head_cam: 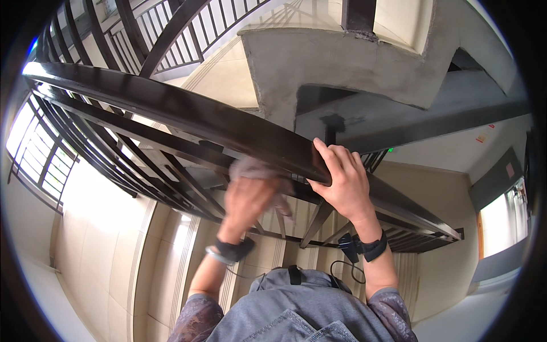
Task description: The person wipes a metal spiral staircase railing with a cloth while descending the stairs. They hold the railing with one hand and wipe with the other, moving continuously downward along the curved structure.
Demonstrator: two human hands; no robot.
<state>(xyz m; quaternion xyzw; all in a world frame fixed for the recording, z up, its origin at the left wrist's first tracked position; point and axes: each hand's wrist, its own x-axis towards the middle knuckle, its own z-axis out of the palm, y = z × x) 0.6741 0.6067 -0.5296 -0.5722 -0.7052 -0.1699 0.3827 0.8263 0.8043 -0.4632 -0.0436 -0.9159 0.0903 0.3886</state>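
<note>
My right hand [346, 181] rests over the dark brown stair handrail [205, 115], thumb on the near side and fingers across the top. To its left, my left hand [252, 199] is blurred by motion. It holds a greyish cloth [255, 168] against the near side of the handrail, just above the lower rail; the cloth's outline is smeared, and part of it is hidden by the hand. Black bands with small devices and cables circle both wrists.
Slim dark balusters [179, 175] stand below the handrail. Tiled stairs [171, 243] descend around me, with a landing [98, 222] at left. Beyond the railing are a grey concrete stair underside [350, 55] and a further railing [171, 38]. A barred window [47, 149] is at far left.
</note>
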